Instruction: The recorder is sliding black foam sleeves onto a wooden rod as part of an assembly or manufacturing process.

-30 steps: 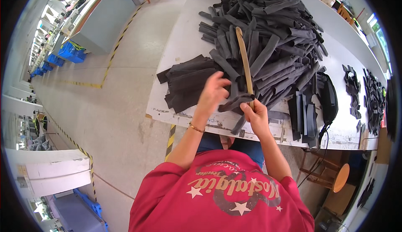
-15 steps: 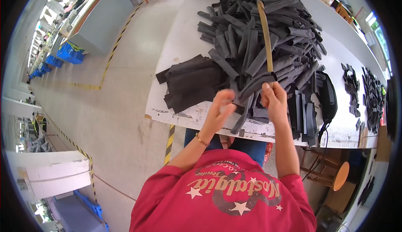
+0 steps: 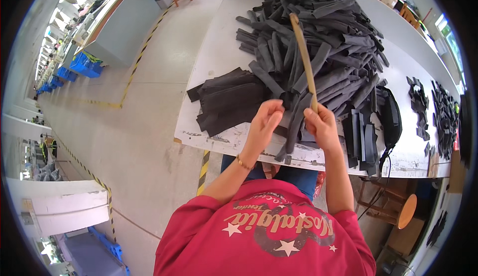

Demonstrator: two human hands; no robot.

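Observation:
In my right hand [image 3: 322, 126] is a slim wooden stick [image 3: 304, 57], gripped near its lower end and pointing up over the pile. A dark grey fabric tube [image 3: 297, 122] hangs beside that hand, its upper end against the stick; whether the hand also pinches it is hard to see. My left hand [image 3: 265, 125] is just left of the tube, fingers loosely curled and the thumb apart, with nothing visible in it. Beyond both hands lies a large heap of dark grey fabric tubes [image 3: 318, 32]. Flat black fabric pieces [image 3: 229, 99] are stacked left of the heap.
The white table [image 3: 209, 52] has a worn front edge close to my body. To the right are narrow dark strips [image 3: 362, 139], a black bag [image 3: 391, 114] and more dark pieces [image 3: 418, 107]. A wooden stool [image 3: 407, 211] stands below the table at the right.
The stick has tilted left and come lower with my right hand. The tube, lying across the stick before, now hangs down beside it. My left hand has shifted slightly right and upward.

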